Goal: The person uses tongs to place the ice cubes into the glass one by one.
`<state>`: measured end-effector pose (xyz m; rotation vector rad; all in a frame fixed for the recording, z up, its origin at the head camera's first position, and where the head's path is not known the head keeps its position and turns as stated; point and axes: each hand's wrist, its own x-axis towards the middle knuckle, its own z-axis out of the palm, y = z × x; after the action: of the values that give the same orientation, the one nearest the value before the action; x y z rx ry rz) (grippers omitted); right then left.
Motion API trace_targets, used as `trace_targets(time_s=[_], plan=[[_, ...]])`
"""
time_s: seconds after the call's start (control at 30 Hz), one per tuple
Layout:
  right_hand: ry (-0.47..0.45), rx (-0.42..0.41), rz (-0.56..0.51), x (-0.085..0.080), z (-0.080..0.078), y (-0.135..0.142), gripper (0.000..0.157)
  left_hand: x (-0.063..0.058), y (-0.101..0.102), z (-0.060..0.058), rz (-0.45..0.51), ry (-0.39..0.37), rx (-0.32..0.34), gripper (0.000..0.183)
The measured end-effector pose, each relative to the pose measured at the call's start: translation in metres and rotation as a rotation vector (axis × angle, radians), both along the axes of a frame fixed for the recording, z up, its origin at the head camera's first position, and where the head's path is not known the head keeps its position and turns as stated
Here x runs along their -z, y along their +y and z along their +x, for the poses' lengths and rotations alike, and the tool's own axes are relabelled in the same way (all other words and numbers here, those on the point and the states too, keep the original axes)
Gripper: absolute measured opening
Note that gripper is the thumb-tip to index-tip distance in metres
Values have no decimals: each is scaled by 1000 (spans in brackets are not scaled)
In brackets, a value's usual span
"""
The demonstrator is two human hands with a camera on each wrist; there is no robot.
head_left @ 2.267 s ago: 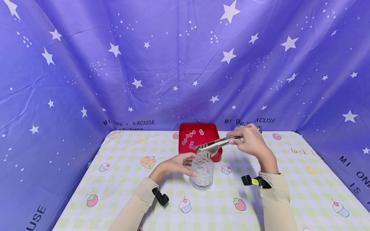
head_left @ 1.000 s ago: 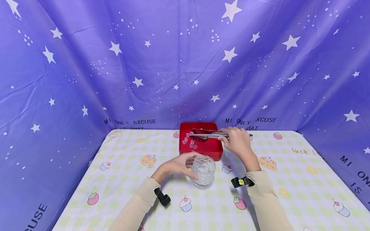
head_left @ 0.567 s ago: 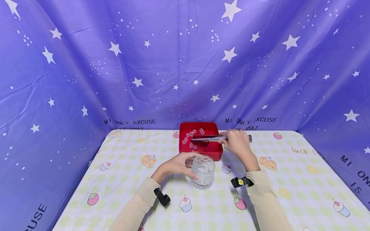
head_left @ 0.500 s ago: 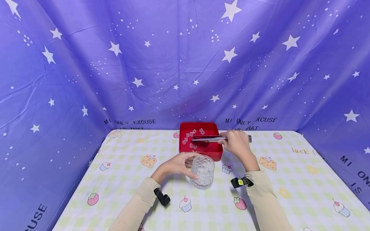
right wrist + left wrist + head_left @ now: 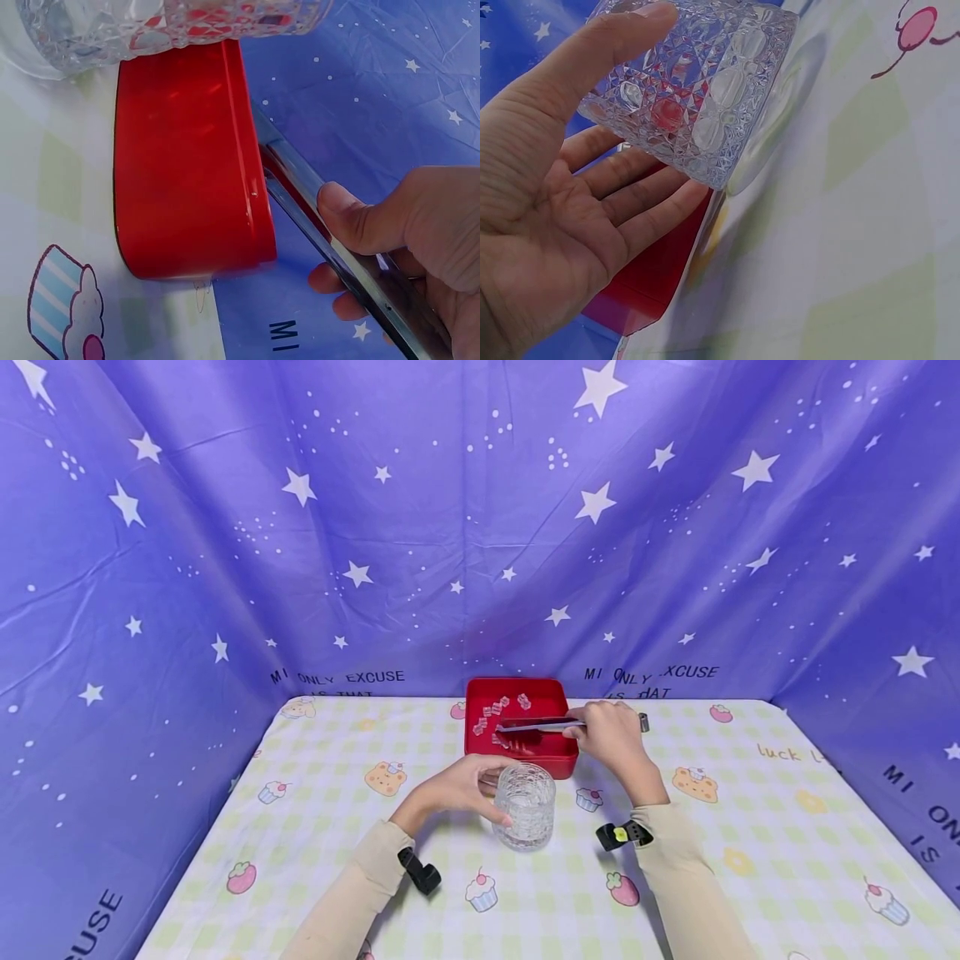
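Note:
My left hand holds a clear textured glass upright on the table, thumb on the near side and fingers behind. In the left wrist view the thumb lies against the glass's patterned wall. My right hand grips metal tongs by their arms. The tongs reach into a red box, their tips low among small clear cubes. In the right wrist view the box wall hides the tips of the tongs. Whether a cube sits between them cannot be told.
The box stands just behind the glass, near the table's back edge. A checked cloth with cupcake and strawberry prints covers the table. A purple star-printed curtain encloses the back and sides.
The right hand has moved the tongs from over the glass back into the box. There they have lowered and shifted slightly toward the near side. The left hand stays on the glass.

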<state>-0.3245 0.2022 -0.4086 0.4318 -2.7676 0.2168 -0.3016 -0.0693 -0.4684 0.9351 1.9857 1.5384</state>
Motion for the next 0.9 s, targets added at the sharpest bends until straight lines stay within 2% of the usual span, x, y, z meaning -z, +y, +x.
trace_targets(time_s=[0.6, 0.9], plan=[[-40, 19, -5, 0, -1, -1, 27, -3, -5, -1, -41, 20, -45, 74], [-15, 15, 8, 2, -2, 1, 21, -4, -9, -5, -47, -8, -46, 73]])
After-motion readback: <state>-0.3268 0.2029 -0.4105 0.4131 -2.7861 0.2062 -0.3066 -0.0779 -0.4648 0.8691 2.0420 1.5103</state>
